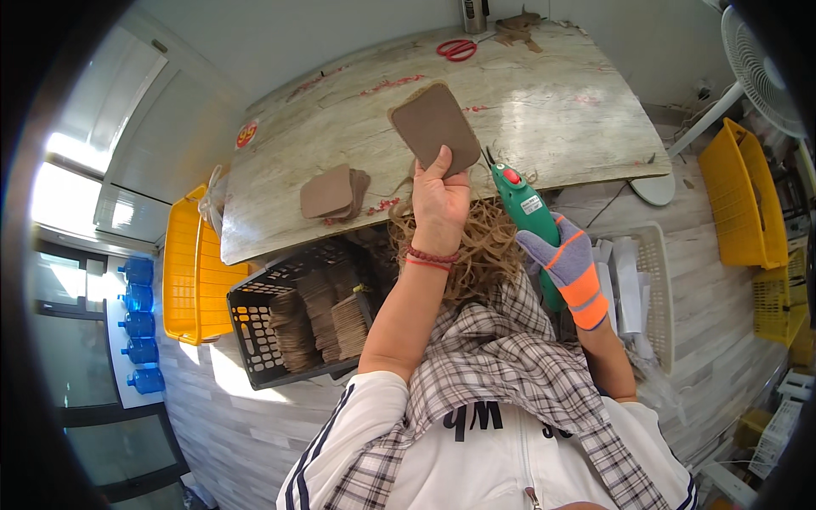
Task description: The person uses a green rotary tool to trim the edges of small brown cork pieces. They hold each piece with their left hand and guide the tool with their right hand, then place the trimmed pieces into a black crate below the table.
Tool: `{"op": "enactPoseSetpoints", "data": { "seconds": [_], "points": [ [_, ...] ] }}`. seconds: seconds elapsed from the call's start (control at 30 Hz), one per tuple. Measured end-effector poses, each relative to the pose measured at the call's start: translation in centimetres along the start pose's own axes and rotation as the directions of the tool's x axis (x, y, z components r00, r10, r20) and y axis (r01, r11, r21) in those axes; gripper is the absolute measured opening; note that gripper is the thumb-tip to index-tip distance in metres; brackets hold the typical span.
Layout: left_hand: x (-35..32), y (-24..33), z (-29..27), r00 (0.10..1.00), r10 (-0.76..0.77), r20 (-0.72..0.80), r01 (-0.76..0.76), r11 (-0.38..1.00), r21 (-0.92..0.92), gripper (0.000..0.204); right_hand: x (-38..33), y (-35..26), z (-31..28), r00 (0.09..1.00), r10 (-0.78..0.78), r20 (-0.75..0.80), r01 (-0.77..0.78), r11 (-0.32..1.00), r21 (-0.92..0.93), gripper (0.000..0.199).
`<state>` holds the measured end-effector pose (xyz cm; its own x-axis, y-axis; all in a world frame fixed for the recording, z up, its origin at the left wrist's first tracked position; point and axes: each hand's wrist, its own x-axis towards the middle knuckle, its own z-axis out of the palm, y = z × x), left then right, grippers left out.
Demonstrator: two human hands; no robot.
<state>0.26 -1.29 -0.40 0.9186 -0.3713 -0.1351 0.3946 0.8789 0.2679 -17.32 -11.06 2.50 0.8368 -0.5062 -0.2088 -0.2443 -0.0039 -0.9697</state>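
My left hand point(440, 202) is raised and pinches a brown rounded cardboard piece point(432, 124) by its lower edge, holding it up over the table. My right hand point(569, 270), in a grey and orange glove, grips a green electric cutter point(525, 209) whose tip points toward the piece's lower right corner. A small pile of similar brown pieces point(333, 193) lies on the marbled table point(544, 102) to the left. Curly cardboard trimmings point(481, 246) hang below my hands.
A black crate point(255, 331) with stacks of cardboard pieces sits at my left knee, beside a yellow crate point(182, 270). A white basket point(654, 289) of pale scraps is at right. Red scissors point(457, 49) lie at the table's far edge. Yellow crates point(741, 197) and a fan point(756, 59) stand right.
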Motion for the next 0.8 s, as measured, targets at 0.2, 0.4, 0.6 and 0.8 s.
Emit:
{"op": "enactPoseSetpoints", "data": {
  "seconds": [0.2,0.4,0.6,0.8],
  "points": [
    [-0.9,-1.3,0.0,0.999,-0.019,-0.043,0.021,0.999,0.032,0.039,0.1,0.2,0.0,1.000,-0.007,-0.018,0.007,0.999,0.034,0.041],
    [-2.6,-2.1,-1.0,0.995,-0.086,-0.050,0.091,0.991,0.094,0.038,0.2,-0.6,-0.2,0.999,0.012,-0.050,-0.009,0.999,0.053,0.040],
    [-4.0,-2.8,-1.9,0.990,-0.143,-0.008,0.142,0.966,0.217,0.035,0.8,-0.8,-1.2,0.996,-0.010,-0.092,0.020,0.994,0.109,0.038],
    [-4.1,-0.7,-3.0,0.985,-0.159,0.073,0.118,0.910,0.397,0.030,0.3,-2.3,-3.3,0.999,0.046,0.015,-0.046,0.999,-0.016,0.033]
  ]
}}
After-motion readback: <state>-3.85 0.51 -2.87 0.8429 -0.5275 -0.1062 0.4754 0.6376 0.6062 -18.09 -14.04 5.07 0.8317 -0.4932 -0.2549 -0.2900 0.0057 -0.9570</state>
